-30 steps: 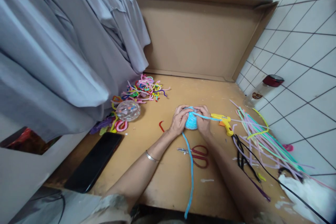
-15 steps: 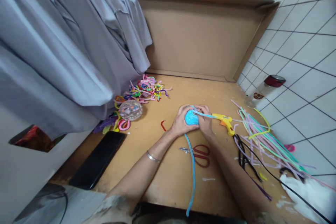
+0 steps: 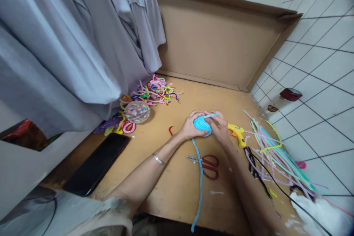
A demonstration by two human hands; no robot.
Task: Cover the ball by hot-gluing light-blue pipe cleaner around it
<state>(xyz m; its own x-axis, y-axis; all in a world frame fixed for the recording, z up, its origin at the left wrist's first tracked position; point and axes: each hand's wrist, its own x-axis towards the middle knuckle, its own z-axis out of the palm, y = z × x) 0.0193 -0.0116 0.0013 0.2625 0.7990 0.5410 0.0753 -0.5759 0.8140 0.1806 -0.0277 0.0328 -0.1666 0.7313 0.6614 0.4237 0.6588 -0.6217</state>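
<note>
Ball (image 3: 200, 125) looks ridged, matt. Phone (image 3: 96, 164) at its 8 o'clock: smooth, glossy. Glue gun (image 3: 237, 135) at 3 o'clock: plastic.

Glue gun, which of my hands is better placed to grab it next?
Probably your right hand: it is nearer the glue gun, while your left hand sits farther away, cradling the blue piece.

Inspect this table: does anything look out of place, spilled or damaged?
A whitish streak marks the table on the near side of the red-handled scissors, perhaps dried residue. One short red piece lies alone, apart from the colourful heap.
</note>
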